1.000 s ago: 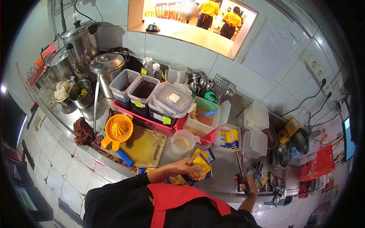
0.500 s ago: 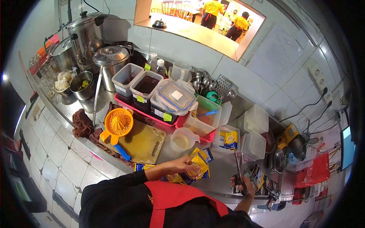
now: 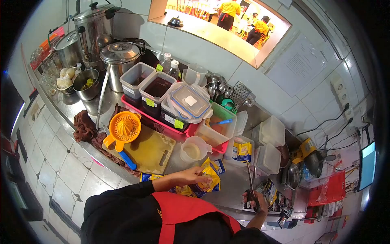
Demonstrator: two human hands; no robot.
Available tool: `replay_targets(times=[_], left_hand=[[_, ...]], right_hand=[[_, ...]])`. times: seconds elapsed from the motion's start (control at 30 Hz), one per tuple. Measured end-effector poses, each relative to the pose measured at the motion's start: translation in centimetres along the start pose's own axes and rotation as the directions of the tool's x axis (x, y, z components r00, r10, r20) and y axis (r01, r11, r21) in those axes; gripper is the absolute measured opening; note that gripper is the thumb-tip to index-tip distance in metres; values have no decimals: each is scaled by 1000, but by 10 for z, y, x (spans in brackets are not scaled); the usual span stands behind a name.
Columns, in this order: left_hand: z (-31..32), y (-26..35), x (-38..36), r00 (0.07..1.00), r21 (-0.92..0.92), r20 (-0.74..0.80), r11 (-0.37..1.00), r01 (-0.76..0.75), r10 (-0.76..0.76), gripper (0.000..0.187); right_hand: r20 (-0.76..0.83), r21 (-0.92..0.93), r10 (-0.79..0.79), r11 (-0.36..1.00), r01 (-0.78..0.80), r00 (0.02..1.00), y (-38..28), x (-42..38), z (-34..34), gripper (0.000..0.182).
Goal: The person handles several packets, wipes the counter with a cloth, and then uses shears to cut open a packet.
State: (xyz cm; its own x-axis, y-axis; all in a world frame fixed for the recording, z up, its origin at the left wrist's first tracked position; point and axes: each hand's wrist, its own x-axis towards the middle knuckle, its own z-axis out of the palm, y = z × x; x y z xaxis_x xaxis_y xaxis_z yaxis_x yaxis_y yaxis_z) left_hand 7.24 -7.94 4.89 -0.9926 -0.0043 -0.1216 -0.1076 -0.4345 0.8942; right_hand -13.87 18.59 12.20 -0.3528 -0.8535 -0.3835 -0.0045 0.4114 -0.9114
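My left hand [image 3: 192, 175] is closed on a yellow sachet [image 3: 210, 179] just above the steel counter. More yellow and blue sachets [image 3: 183, 190] lie under and beside that hand. In my right hand [image 3: 256, 202] is a pair of scissors [image 3: 251, 183], fingers around the handles and blades pointing away from me, slightly apart. Dark packets [image 3: 271, 191] lie just right of the scissors. A clear plastic container [image 3: 233, 159] beyond my hands holds yellow sachets. Near my left hand stands a clear plastic measuring jug [image 3: 193, 149] with some pale contents.
Left lie a cutting board [image 3: 156, 152], an orange citrus juicer [image 3: 124, 128] and a blue-handled knife [image 3: 128, 160]. Lidded tubs [image 3: 190, 101] stand on a pink tray [image 3: 156, 124] behind. Pots [image 3: 121, 61] stand at back left. People [image 3: 230, 12] appear through the hatch.
The scissor blades look farther apart than before. My left hand still grips the sachet in nearly the same place. The whole view has shifted and tilted slightly.
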Motion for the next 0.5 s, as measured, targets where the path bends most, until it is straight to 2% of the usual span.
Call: replay_targets(times=[0.17,0.5], left_hand=[[2,6,-3,1000,-85,15,996,13,-12,36],[1,15,-5,999,-40,53,999,2,0,39]], right_hand=[[1,20,14,1000,-14,1000,7,1,-2,74],[-16,-10,37,999,-37,999,5,0,0,78]])
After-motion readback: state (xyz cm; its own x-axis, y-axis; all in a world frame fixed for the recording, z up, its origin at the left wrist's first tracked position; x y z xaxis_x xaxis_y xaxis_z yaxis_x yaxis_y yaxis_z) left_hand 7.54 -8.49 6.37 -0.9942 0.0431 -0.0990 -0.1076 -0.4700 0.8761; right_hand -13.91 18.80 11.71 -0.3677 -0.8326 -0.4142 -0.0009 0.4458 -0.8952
